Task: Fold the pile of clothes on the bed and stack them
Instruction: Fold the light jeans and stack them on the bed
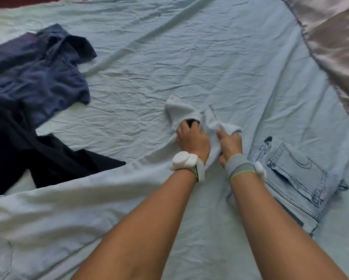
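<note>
Socks (197,118) are gripped by both hands, left hand (191,140) and right hand (230,144) each curled round pale fabric. Jeans (295,178) are laid just beside the right wrist on the bedsheet (189,57).

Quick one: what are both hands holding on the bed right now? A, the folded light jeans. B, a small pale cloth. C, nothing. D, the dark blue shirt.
B: the left hand and right hand both grip the small pale cloth; the jeans lie to the right, untouched.

Black garment (17,154) cut off (left edge).
</note>
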The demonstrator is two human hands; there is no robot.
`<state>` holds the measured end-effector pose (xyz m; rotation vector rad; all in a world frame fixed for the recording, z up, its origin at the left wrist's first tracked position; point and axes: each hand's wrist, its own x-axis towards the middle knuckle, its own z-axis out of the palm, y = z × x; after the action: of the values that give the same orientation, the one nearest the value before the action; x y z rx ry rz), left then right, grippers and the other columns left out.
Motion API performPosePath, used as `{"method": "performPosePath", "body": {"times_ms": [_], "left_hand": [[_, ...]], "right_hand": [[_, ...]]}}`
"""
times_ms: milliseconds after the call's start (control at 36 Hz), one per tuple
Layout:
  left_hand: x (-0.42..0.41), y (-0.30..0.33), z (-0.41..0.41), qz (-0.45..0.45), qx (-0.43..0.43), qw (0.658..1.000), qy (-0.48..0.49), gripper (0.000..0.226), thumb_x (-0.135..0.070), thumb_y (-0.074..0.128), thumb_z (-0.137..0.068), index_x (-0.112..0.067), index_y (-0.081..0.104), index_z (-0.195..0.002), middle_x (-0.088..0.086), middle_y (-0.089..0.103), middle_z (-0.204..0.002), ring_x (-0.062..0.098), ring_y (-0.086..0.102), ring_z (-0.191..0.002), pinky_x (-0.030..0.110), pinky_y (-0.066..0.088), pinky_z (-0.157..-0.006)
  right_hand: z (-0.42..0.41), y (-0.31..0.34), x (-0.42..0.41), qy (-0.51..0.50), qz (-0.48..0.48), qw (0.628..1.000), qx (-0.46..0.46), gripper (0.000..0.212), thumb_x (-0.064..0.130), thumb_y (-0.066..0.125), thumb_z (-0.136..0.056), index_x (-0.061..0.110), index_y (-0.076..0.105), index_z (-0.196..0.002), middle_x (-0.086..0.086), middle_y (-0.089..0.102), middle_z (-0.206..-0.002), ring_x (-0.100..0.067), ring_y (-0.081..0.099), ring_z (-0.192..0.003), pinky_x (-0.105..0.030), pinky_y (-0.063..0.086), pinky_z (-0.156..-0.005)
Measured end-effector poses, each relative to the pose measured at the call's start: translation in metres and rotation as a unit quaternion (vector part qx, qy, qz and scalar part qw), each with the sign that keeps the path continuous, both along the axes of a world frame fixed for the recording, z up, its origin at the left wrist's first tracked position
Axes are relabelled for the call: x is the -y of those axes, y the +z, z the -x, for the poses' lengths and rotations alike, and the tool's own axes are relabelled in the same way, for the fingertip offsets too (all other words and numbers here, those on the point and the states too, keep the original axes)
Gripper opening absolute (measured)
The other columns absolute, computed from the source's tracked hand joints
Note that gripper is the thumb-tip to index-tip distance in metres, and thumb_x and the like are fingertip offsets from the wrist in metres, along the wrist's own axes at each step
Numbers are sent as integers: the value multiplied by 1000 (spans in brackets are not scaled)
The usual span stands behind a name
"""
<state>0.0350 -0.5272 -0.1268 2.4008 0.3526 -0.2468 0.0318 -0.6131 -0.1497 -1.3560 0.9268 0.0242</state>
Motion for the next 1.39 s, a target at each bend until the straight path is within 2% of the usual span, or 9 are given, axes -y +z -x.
{"method": "performPosePath", "body": {"times_ms": [111,222,333,444,583,750,917,1083,1389], "left_hand": [[25,19,2,51,227,971,-57,52,-29,35,-82,-4,64,-118,26,55,-126,42,49,-119,61,31,-106],[43,20,7,91,131,974,-161,61,-37,33,-90,-27,33,-150,-1,19,-161,22,14,-148,62,-10,-111],[46,-9,13,63,-64,964,-251,68,-49,40,-99,-31,6,-155,-2,-4,-164,18,-5,-150,61,-5,-115],[25,-29,32,17,-12,974,-225,62,-49,31,-98,-20,24,-153,5,13,-162,21,6,-150,55,3,-119],[-11,-65,60,-143,37,965,-217,71,-58,29,-88,-21,36,-148,7,29,-158,30,21,-146,70,11,-109],[-16,-78,65,-218,-6,944,-249,77,-58,24,-83,-28,18,-153,3,18,-162,29,17,-148,79,12,-102],[-18,-66,68,-202,-12,954,-221,86,-42,32,-74,-19,11,-154,3,10,-163,24,10,-150,75,3,-104],[-52,-64,98,-187,-37,956,-225,85,-55,25,-81,-19,9,-155,5,0,-163,22,-1,-149,64,-2,-113],[-178,-51,168,-238,5,951,-197,89,-28,54,-72,-9,20,-152,12,17,-160,28,10,-147,53,6,-118]], "right_hand": [[-20,29,10,-45,-29,993,101,33,1,49,-96,2,52,-129,-9,63,-116,-18,64,-101,-26,55,-84],[-18,21,32,-97,-36,987,126,27,2,41,-100,5,50,-125,-2,61,-101,-8,60,-84,-5,46,-64],[-5,-20,52,-153,-100,982,48,39,27,36,-103,5,48,-133,-10,62,-116,-19,63,-97,-20,54,-68],[-4,-26,55,-177,-151,972,37,65,58,55,-87,12,51,-134,-11,63,-124,-25,62,-112,-41,53,-91],[-15,-25,59,-121,-53,991,17,54,18,67,-88,9,43,-135,-8,58,-122,-17,58,-104,-31,49,-90],[-29,-22,66,-43,63,997,-21,15,25,68,-85,16,63,-96,-6,64,-102,-21,59,-96,-31,49,-88],[-28,-2,63,-21,271,961,-40,30,34,66,-82,8,69,-98,-17,56,-118,-33,54,-107,-36,44,-96],[11,10,34,60,314,942,-98,53,21,63,-86,10,47,-135,-17,33,-144,-33,32,-132,-32,25,-109],[116,6,-114,476,296,814,154,20,3,57,-83,11,70,-95,-5,67,-96,-26,60,-95,-35,48,-84]]}}
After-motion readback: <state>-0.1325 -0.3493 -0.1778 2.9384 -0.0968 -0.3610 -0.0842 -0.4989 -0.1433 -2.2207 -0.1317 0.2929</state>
